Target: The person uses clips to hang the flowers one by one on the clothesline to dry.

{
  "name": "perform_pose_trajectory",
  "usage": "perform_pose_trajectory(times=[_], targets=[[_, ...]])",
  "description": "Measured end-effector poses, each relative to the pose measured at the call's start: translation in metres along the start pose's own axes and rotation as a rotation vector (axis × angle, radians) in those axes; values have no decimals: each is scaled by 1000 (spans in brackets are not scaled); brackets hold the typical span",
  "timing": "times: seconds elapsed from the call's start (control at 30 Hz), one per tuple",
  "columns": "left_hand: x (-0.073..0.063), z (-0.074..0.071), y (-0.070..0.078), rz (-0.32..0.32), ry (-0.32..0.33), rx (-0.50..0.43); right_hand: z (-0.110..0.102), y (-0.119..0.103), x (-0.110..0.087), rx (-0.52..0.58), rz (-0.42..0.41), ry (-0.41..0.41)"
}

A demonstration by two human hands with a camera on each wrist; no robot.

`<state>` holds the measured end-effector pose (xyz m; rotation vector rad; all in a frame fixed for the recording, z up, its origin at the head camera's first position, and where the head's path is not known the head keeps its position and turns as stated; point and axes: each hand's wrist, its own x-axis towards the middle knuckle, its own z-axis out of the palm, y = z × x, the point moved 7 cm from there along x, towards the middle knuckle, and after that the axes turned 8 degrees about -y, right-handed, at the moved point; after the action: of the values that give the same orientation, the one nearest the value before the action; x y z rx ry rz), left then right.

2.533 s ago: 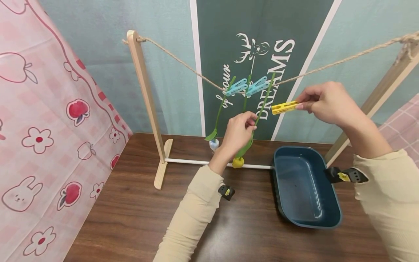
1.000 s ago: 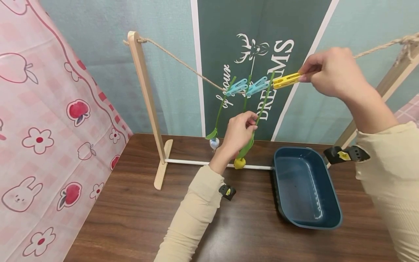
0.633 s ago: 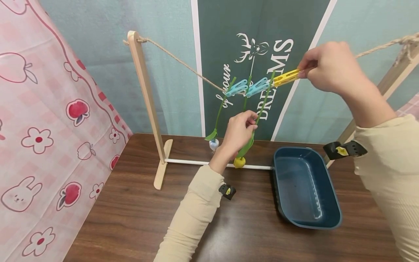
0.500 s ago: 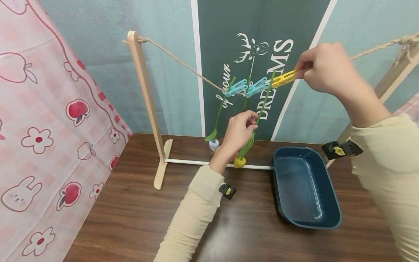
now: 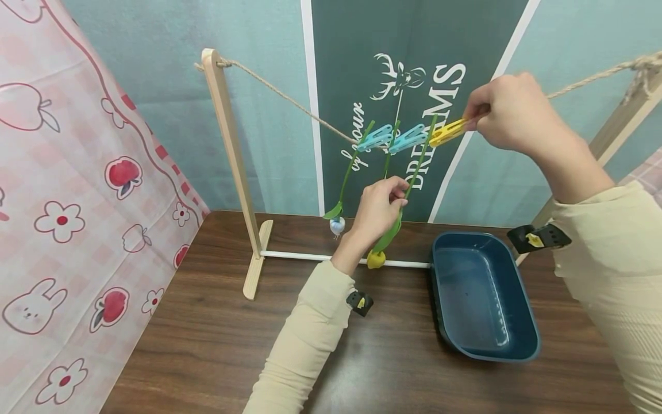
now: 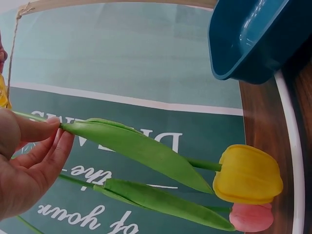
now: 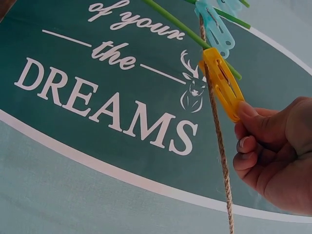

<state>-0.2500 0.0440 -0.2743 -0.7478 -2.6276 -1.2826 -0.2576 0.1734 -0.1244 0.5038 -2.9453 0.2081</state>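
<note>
My left hand [image 5: 380, 210] pinches the green stem of an upside-down yellow tulip [image 6: 247, 174] between thumb and fingers. A yellow clothespin [image 7: 224, 85] is in my right hand [image 5: 519, 118], pinched at its handle end. Its tip lies over the twine rope [image 7: 222, 151] and the upper part of the tulip's stem. Just left of it, two light-blue clothespins [image 5: 408, 139] hold other stems on the rope. One stem ends in a pale blue-white flower [image 5: 337, 225]; a pink tulip [image 6: 251, 217] shows behind the yellow one in the left wrist view.
A wooden post [image 5: 227, 144] carries the rope at the left, and a second post [image 5: 628, 123] at the right. A white rod [image 5: 295, 255] runs low between them. The dark blue bin [image 5: 473, 293] stands on the brown table [image 5: 207, 345], in front of a printed curtain [image 5: 258, 144].
My right hand has lifted the yellow clothespin from below the rope up to the rope and brought its tip against the tulip stem. My left hand keeps its pinch almost unmoved.
</note>
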Motion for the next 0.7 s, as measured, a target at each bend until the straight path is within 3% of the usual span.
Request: perform_pose_trajectory(times=[0.7], targets=[[1, 3, 3, 57, -24, 28, 7, -1, 3, -21, -11, -47]])
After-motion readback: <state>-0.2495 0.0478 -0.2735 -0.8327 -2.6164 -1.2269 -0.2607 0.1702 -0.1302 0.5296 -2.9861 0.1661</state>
